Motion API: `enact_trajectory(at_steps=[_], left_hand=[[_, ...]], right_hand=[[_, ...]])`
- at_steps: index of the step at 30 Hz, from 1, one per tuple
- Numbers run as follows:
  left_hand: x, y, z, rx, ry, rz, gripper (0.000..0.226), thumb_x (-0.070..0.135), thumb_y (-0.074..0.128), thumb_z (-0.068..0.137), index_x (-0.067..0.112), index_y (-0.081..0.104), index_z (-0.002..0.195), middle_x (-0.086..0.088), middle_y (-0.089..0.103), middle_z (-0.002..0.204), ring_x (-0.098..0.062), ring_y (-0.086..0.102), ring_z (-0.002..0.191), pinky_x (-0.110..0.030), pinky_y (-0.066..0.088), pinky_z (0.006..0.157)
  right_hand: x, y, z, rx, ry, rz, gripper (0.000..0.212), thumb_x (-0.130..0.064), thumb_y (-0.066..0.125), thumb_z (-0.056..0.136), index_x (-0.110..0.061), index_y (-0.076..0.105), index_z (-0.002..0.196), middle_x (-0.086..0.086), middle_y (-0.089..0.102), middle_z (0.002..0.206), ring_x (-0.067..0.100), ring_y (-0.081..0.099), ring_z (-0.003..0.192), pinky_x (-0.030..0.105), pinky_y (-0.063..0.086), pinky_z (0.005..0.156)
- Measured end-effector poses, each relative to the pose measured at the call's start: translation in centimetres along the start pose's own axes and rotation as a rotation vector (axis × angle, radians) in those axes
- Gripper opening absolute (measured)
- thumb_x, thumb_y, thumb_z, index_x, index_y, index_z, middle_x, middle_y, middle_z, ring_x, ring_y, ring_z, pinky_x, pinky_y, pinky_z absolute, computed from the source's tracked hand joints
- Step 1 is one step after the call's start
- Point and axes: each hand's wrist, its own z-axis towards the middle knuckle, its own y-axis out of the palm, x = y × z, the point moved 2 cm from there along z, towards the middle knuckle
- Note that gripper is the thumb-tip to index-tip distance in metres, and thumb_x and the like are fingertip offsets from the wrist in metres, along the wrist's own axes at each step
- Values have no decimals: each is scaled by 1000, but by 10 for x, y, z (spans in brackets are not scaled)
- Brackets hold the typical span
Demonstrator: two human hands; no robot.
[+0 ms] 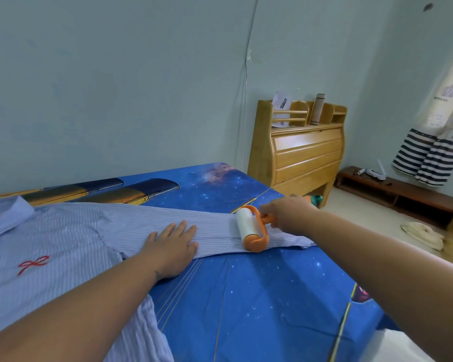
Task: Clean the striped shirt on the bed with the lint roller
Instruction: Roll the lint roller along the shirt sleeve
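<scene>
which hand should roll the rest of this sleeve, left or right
Right, probably. The right hand already grips the lint roller near the sleeve's cuff end, while the left hand lies flat, pinning the striped shirt.

A wooden headboard cabinet point(302, 152) stood against the pale wall. On its top shelf stood a tall flask point(317, 109), upright, with some papers point(281, 105) leaning to the flask's left. A thin cord point(245, 82) hung down the wall left of the cabinet. Right of the cabinet, a low dark bench point(400, 192) ran along the wall, small items on it too blurred to tell. A striped curtain point(429, 155) hung above the bench, and a pale cloth point(424, 235) lay on the floor before it.
</scene>
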Motion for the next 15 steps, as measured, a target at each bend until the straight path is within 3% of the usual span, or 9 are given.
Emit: enact_trajectory(at_steps=[6,11,15], left_hand=[[1,0,0,-12,-14,0,56,42,13,101,30,-4,152,6,-13,161,-16,-9,148,-47,1,120],[2,0,-1,-9,-11,-2,56,41,13,101,30,-4,152,6,-13,160,-16,-9,148,-48,1,120],[1,0,-1,-9,-15,-4,56,42,13,101,30,-4,152,6,-13,161,-16,-9,149,-48,1,120]], right_hand=[[38,4,-18,-62,46,-96,26,-22,53,92,-37,52,113,-8,62,97,17,57,95,32,37,91],[58,-1,-28,-121,66,-168,26,-15,53,89,-40,44,91,-11,62,93,15,57,93,32,37,92],[78,0,-40,-188,129,-220,24,-16,53,90,-38,50,98,-10,63,93,15,58,91,30,37,88]])
